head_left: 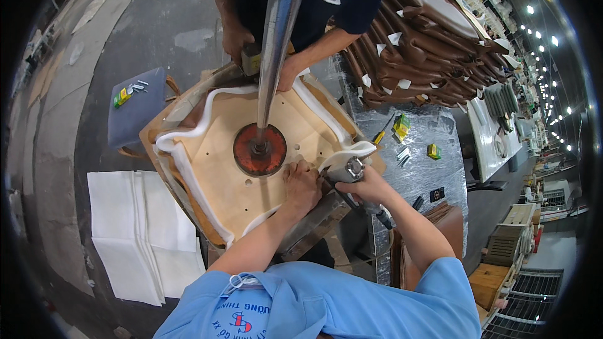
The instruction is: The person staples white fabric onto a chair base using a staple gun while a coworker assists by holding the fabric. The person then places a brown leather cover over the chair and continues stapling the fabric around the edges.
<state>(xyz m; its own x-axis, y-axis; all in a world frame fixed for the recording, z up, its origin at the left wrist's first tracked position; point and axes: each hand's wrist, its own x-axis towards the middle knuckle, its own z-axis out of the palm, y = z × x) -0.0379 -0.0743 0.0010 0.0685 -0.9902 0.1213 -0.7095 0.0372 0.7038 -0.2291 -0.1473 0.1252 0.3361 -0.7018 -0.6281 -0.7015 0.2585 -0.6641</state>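
Note:
A pale wooden seat panel (226,150) lies underside up, with white padding (198,198) folded over its rim. My left hand (303,185) is at the panel's near right edge, its fingers curled and pressed down on the padding there. My right hand (370,187) is wrapped round a grey staple gun (347,172), whose nose points at that edge, close to my left fingertips. A raised flap of padding (345,154) stands by the gun. A red round pressing disc (245,158) on a metal rod (274,56) bears on the panel's middle.
Opposite, a co-worker's hand (237,41) holds another staple gun (251,59) at the far edge. On the right, a plastic-covered table (427,176) carries staple boxes (401,127), a screwdriver (382,132) and brown covers (427,44). White sheets (135,232) and a blue seat (138,116) are left.

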